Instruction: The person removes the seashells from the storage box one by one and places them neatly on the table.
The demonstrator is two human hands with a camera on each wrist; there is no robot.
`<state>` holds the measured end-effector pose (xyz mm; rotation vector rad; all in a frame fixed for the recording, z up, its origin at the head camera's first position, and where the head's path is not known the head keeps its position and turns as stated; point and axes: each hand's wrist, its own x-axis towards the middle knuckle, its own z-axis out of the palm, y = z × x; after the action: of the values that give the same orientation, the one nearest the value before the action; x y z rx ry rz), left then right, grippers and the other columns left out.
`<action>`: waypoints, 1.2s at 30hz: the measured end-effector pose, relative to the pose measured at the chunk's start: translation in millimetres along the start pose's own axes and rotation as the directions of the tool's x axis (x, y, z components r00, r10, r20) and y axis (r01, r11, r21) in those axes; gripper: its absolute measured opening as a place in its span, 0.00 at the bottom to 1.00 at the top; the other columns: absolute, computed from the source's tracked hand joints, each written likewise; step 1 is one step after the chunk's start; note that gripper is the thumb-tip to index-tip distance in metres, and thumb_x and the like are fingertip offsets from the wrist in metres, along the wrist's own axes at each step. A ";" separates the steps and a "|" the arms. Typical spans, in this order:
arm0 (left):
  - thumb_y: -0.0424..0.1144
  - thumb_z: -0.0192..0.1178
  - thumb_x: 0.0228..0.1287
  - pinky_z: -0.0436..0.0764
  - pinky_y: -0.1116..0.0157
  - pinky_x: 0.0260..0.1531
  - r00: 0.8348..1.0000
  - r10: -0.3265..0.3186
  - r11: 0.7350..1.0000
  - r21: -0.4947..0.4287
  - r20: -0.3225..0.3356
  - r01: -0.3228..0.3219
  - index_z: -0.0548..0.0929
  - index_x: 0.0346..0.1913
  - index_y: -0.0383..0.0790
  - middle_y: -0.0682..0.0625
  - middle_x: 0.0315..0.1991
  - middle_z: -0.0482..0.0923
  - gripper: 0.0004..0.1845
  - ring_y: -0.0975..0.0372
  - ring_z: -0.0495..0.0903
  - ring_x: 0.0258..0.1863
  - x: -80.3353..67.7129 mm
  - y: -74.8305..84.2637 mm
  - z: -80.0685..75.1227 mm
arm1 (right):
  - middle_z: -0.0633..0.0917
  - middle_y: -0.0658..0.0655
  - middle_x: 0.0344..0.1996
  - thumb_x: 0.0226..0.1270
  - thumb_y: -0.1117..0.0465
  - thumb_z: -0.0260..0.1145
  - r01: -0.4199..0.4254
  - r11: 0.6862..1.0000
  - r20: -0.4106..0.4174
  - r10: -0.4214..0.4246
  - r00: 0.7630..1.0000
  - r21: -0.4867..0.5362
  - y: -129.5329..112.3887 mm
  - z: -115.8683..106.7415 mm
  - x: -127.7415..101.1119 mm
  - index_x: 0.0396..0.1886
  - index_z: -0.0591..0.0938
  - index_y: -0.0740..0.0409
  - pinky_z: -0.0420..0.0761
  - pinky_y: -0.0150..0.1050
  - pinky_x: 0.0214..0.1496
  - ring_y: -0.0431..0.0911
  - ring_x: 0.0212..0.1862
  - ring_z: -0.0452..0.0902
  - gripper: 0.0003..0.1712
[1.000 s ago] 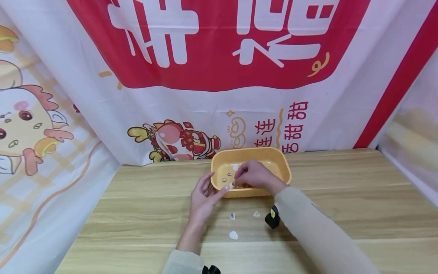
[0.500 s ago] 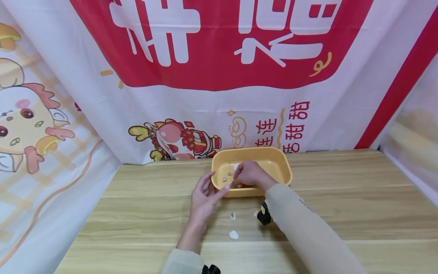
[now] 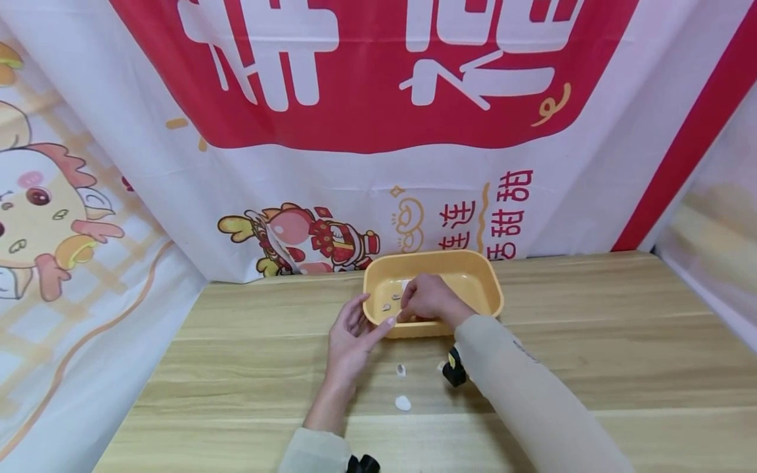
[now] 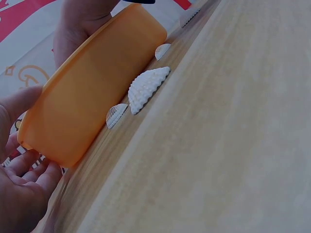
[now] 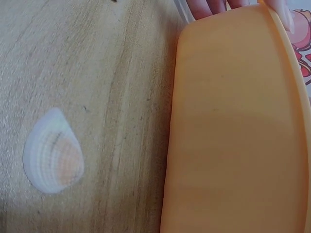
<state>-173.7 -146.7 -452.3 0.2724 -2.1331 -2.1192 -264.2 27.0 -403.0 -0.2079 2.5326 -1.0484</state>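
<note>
Yellow tub (image 3: pixel 485 279) at frame centre on wooden table (image 3: pixel 591 355). Left hand (image 3: pixel 349 338) spread, fingertips touching tub's lower-left corner. Right hand (image 3: pixel 428 299) inside tub, fingers curled; grip impossible to tell. Shells (image 3: pixel 403 403) just below tub.

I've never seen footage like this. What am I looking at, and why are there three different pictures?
No machine here: a person wears three cameras. The wide picture comes from the head; the close ones from each wrist. On the wooden table stands a yellow tub with a few seashells inside. The left hand rests with straight fingers against the tub's near corner. The right hand reaches into the tub, fingers curled; whether it holds a shell is hidden. More shells lie on the table, such as a white shell.
</note>
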 end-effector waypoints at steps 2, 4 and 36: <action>0.38 0.82 0.58 0.75 0.50 0.80 1.000 -0.005 1.000 0.006 -0.004 0.005 0.78 0.73 0.50 0.42 0.78 0.74 0.40 0.47 0.73 0.78 -0.1 0.8 -0.2 | 0.87 0.53 0.33 0.58 0.60 0.85 0.008 1.000 -0.007 -0.008 1.000 -0.010 -0.1 -0.1 -0.3 0.31 0.89 0.53 0.79 0.34 0.36 0.46 0.34 0.80 0.10; 0.39 0.83 0.57 0.75 0.51 0.79 1.000 -0.017 1.000 0.014 -0.009 0.017 0.78 0.73 0.52 0.44 0.78 0.74 0.40 0.48 0.73 0.78 -0.2 1.5 0.1 | 0.87 0.53 0.33 0.57 0.60 0.86 0.012 1.000 -0.014 -0.012 1.000 -0.016 0.1 -0.1 0.0 0.31 0.89 0.53 0.78 0.34 0.35 0.46 0.34 0.80 0.10; 0.39 0.83 0.58 0.74 0.49 0.80 1.000 0.000 1.000 0.012 -0.006 0.000 0.78 0.73 0.50 0.43 0.78 0.74 0.40 0.47 0.73 0.79 0.3 -0.5 0.7 | 0.89 0.53 0.31 0.58 0.57 0.85 -0.025 0.997 -0.033 0.023 0.999 -0.073 -0.6 -0.6 -2.8 0.28 0.89 0.52 0.79 0.34 0.33 0.47 0.34 0.82 0.10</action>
<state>-174.2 -146.1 -452.8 0.2799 -2.1438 -2.1035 -261.9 27.7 -401.4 -0.1818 2.5989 -0.9577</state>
